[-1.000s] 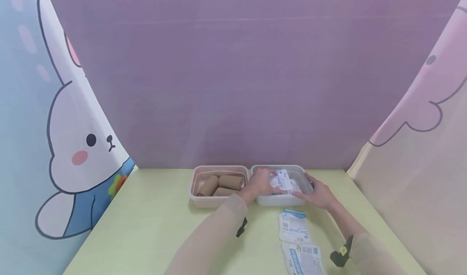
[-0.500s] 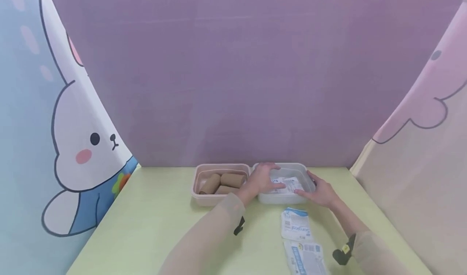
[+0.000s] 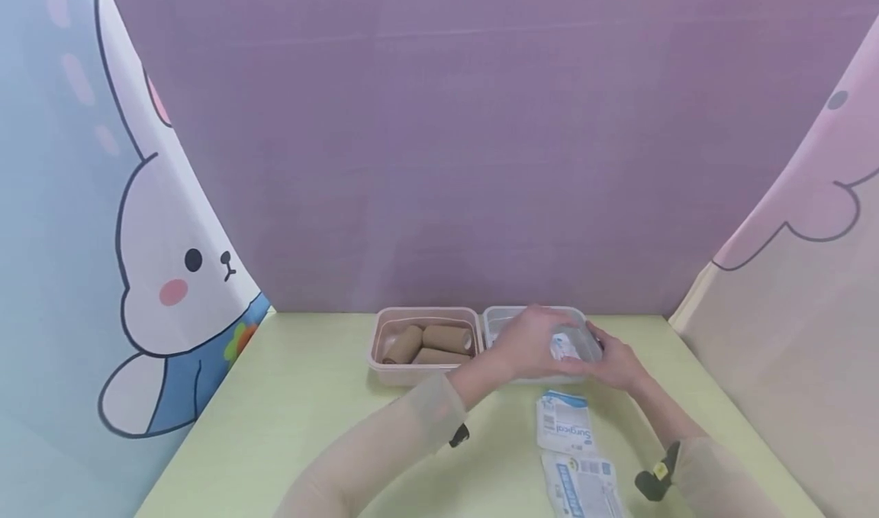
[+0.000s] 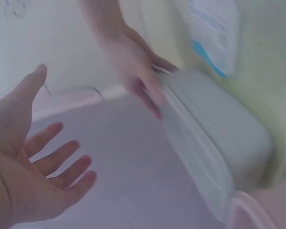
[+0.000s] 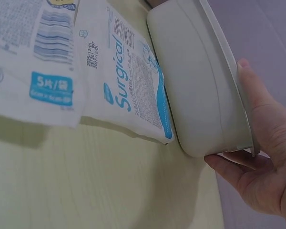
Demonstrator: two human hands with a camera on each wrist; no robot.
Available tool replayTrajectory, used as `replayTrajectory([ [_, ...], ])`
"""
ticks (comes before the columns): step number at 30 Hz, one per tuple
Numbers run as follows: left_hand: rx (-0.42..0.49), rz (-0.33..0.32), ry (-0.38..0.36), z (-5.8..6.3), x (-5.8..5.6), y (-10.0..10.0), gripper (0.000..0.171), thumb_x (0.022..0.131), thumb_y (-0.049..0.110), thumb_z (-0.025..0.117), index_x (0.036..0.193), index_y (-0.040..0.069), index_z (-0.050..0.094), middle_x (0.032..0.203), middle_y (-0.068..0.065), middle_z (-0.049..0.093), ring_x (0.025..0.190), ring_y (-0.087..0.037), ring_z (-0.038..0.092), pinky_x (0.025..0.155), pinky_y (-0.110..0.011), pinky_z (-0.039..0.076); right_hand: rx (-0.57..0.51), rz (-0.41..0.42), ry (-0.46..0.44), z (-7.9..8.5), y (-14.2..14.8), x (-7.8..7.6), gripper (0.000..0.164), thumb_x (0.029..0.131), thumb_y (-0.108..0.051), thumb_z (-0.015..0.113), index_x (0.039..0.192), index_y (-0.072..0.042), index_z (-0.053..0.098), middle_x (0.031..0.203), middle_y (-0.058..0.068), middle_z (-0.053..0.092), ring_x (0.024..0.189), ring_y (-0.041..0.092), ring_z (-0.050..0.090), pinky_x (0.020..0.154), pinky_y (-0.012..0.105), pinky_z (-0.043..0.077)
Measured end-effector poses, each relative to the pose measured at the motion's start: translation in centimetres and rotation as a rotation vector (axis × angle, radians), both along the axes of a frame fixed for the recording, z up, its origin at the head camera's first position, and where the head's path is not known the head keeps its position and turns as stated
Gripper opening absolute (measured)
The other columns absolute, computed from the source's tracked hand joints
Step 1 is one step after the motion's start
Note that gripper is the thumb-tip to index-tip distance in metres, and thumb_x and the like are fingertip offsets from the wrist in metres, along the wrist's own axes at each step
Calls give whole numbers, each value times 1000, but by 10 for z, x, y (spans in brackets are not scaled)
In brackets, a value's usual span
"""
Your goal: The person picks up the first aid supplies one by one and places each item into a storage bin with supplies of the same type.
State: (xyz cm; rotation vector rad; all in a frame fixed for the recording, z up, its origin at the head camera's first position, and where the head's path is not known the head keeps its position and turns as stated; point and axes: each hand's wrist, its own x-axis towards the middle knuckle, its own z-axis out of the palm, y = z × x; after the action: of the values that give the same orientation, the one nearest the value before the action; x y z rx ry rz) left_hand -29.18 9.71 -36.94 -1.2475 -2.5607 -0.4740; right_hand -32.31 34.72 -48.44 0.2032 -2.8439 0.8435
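My right hand [image 3: 618, 361] grips the right end of a whitish plastic box [image 5: 190, 71], thumb on the rim and fingers beneath it. Over the front of that box my left hand [image 3: 532, 342] hovers, its fingers spread and holding nothing in the left wrist view. Part of a white-and-blue packet [image 3: 563, 346] shows inside the box; my left hand hides the rest. On the table in front lie two flat white-and-blue packets: one marked "Surgical" [image 5: 128, 71] close to the box, and another packet [image 5: 33, 57] nearer to me.
Left of the whitish box stands a pale pink box [image 3: 398, 374] with several brown bandage-like rolls [image 3: 446, 338] inside. Behind both rises a purple backdrop [image 3: 439, 159]. Printed cloth screens flank the yellow-green table [image 3: 316, 411].
The packet that stood raised in the whitish box dropped flat. My left hand then moved right and towards me, away from the box's left side. My right hand keeps its grip.
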Motion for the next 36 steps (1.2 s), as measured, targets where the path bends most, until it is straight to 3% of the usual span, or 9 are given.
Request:
replayTrajectory([
  [5, -133, -62, 48, 4, 31, 7, 70, 83, 71, 80, 139, 30, 70, 138, 17, 72, 129, -5, 64, 111, -22, 50, 7, 24, -7, 1, 3, 0, 103, 92, -50, 80, 161, 10, 32, 147, 42, 54, 130, 60, 58, 103, 68, 52],
  [9, -168, -85, -3, -4, 46, 10, 80, 79, 73, 82, 143, 28, 67, 135, 17, 73, 123, -4, 64, 104, -20, 53, 1, 25, 3, 3, 5, 1, 95, 92, -39, 80, 160, 10, 34, 143, 43, 56, 125, 60, 61, 101, 68, 53],
  [15, -250, -106, -43, -33, 56, 13, 82, 78, 78, 79, 145, 34, 63, 142, 20, 67, 134, -2, 60, 108, -19, 51, 2, 7, -8, 1, 2, 0, 108, 87, -51, 84, 160, 11, 34, 139, 41, 61, 117, 48, 69, 93, 55, 58],
  [18, -303, -92, -40, -47, 61, 15, 79, 75, 83, 78, 139, 39, 67, 138, 25, 67, 129, 1, 61, 101, -17, 52, 8, -4, 5, -1, -1, -1, 110, 87, -55, 84, 160, 12, 34, 138, 40, 62, 113, 42, 71, 89, 50, 58],
  [27, -417, -103, -129, -82, 79, 25, 74, 75, 78, 82, 140, 49, 65, 132, 32, 67, 117, 4, 61, 77, -14, 52, 11, -19, -29, -9, -3, 1, 114, 85, -60, 83, 160, 12, 34, 144, 40, 59, 121, 46, 67, 96, 56, 57],
  [36, -503, -131, -127, -99, 88, 33, 66, 81, 58, 87, 142, 52, 62, 130, 32, 67, 104, 3, 55, 74, -16, 46, 17, -21, -8, 3, -4, 3, 112, 87, -57, 82, 160, 13, 33, 142, 41, 59, 120, 47, 68, 92, 53, 58],
])
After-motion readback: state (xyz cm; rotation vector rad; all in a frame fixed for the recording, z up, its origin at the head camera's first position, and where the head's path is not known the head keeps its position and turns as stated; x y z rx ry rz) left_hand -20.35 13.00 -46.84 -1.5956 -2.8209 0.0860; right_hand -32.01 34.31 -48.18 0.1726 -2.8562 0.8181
